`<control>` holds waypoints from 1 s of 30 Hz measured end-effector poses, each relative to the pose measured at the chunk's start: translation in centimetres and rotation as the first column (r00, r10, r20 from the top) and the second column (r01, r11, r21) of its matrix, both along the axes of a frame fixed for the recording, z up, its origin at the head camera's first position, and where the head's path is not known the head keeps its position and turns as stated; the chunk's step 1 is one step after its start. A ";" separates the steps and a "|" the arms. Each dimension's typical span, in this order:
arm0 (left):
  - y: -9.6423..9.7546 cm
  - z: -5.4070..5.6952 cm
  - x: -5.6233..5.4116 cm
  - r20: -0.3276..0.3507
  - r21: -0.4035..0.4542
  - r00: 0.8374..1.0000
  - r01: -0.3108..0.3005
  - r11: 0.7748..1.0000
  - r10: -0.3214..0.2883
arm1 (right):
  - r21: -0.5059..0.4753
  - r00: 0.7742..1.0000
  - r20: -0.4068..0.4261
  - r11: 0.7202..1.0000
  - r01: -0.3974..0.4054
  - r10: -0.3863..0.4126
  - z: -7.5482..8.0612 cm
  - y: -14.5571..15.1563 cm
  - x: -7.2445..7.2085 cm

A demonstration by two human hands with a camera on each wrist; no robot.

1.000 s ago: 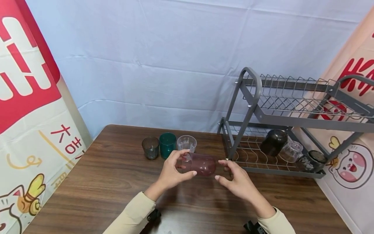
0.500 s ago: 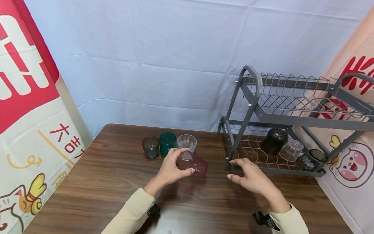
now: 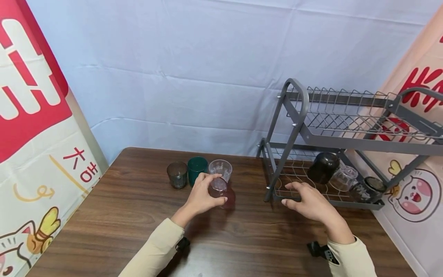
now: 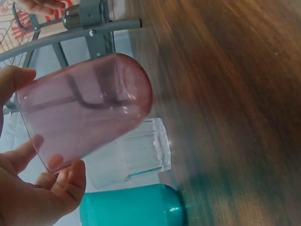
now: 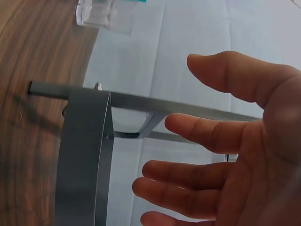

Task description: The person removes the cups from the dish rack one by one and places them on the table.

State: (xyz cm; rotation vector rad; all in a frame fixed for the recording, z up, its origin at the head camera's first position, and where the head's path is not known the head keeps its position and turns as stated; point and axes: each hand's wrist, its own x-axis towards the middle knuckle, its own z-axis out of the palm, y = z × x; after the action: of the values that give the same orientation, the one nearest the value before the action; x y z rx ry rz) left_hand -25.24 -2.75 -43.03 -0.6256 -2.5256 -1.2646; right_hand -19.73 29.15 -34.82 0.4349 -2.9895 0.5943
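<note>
A pink see-through cup (image 4: 94, 106) is held up at its rim between the thumb and fingers of my left hand (image 3: 200, 198). Its rounded base points down toward the tabletop in the left wrist view. Just behind it stand a clear cup (image 3: 223, 167), a teal cup (image 3: 197, 172) and a smoky brown cup (image 3: 177, 175), side by side. My right hand (image 3: 309, 202) hovers in front of the dish rack's left end, fingers spread and holding nothing; the right wrist view shows the rack's grey frame (image 5: 82, 155) beyond the fingertips.
A two-tier grey dish rack (image 3: 349, 140) stands on the wooden table (image 3: 114, 219) at the right. On its lower tier lie a dark cup (image 3: 323, 168), a clear cup (image 3: 343, 178) and a dark-based glass jar (image 3: 368, 189). A pale cloth (image 3: 173, 77) hangs behind the table.
My right hand has come away from the pink cup and moved right toward the rack. The left hand keeps the cup, which has swung from lying sideways to base down.
</note>
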 end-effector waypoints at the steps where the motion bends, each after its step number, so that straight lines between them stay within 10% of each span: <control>1: 0.0 0.0 -0.1 -0.003 -0.003 1.000 -0.007 1.000 0.007 | 0.006 1.000 -0.004 1.000 0.008 -0.008 0.1 0.1 -0.1; 30: 1.7 0.6 -1.1 0.081 -0.182 0.992 -0.079 0.980 0.095 | 0.058 0.975 -0.049 0.974 0.221 -0.218 0.9 5.1 -4.1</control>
State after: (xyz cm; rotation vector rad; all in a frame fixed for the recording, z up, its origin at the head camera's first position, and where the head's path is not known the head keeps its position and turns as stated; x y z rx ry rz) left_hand -26.39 -1.05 -42.48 -0.4984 -2.7292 -1.0675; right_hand -23.87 34.22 -33.89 0.1145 -2.9658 0.4649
